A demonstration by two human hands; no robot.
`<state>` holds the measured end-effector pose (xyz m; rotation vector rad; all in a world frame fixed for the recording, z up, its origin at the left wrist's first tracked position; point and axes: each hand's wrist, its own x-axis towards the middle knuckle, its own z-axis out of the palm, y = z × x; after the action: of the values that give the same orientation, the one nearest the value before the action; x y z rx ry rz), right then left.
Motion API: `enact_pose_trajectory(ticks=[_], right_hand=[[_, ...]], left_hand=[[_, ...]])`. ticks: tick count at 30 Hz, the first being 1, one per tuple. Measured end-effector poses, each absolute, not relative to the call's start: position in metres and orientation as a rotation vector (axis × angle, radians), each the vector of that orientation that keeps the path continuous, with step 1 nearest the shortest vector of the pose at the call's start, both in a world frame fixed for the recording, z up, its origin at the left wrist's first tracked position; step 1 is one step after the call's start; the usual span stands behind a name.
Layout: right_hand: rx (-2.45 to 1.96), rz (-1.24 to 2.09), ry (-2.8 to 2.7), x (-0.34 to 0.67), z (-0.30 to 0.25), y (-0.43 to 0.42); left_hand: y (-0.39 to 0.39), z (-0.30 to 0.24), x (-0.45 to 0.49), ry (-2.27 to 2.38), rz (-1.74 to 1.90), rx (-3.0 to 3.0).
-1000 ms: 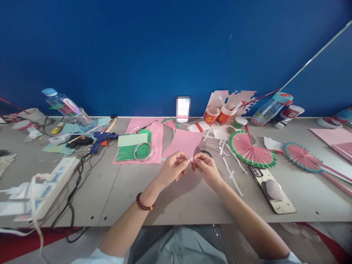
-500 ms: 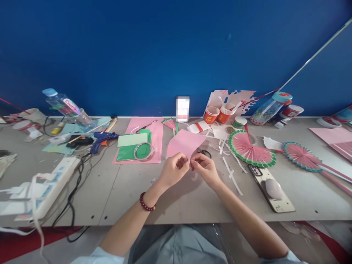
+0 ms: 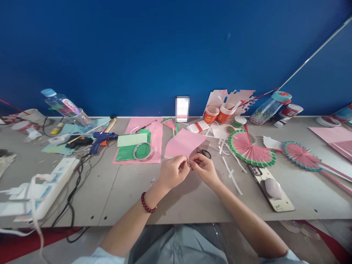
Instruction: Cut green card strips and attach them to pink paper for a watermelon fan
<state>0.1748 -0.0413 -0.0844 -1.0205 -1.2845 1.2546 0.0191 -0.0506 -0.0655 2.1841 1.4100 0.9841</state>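
A pink sheet of paper stands tilted above the middle of the grey table. My left hand and my right hand meet at its near edge, fingertips pinched together on the paper. A dark red bead bracelet sits on my left wrist. Black scissors lie just behind my right hand, partly hidden by it.
Green and pink sheets with a tape ring lie to the left, beside a blue glue gun and a power strip with cables. Two watermelon paper fans, a phone, white paper strips and red cups lie to the right.
Both hands have slid slightly lower and closer together along the paper's near edge. The pink sheet has turned a little, its top corner now leaning right.
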Motion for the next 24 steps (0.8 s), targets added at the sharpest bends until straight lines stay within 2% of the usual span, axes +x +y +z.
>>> enact_pose_trajectory(ticks=[8,15,24], right_hand=[[-1.058,1.363,-1.1,0.181,-0.079,-0.036],[-0.931,1.607,-0.826,0.192,-0.075,-0.029],[-0.845,1.616,-0.741,0.196,-0.074,-0.025]], left_hand=[[-0.045,-0.06,0.016,1.375,1.117,1.912],[-0.027,-0.062,0.004,1.195,1.288,1.168],[-0.009,-0.051,-0.026,1.02,1.564,0.47]])
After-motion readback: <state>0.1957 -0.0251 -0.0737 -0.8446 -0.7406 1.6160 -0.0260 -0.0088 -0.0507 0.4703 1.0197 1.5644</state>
